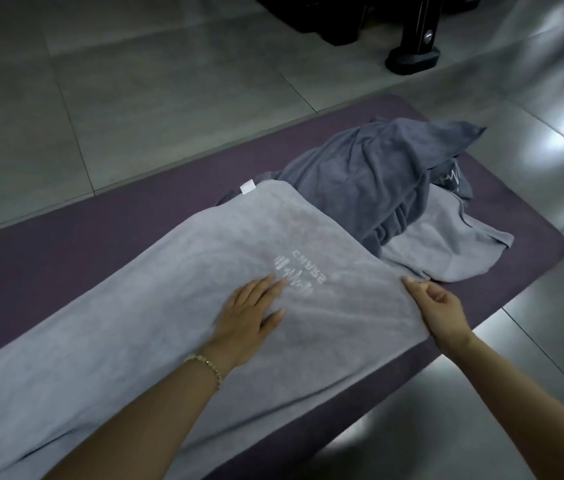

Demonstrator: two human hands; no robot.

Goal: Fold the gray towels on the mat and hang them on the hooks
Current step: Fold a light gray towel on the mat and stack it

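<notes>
Presses left hand (pixel 251 318) flat, fingers straight, on towel (pixel 128 317) spread along mat (pixel 66 237), pinning it. Pinches towel's edge to the right of that palm with right hand (pixel 441 313), likely to pull creases out before folding. Leaves heap (pixel 377 181) beyond both grips untouched.

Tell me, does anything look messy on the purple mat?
Yes. The dark gray towel sits crumpled in a heap at the far end of the mat, on another rumpled light towel, while the near towel lies spread flat.

One dark gray towel (pixel 374 178), two light gray towels (pixel 156 306), one mat (pixel 66 237), two hands (pixel 249 317)
</notes>
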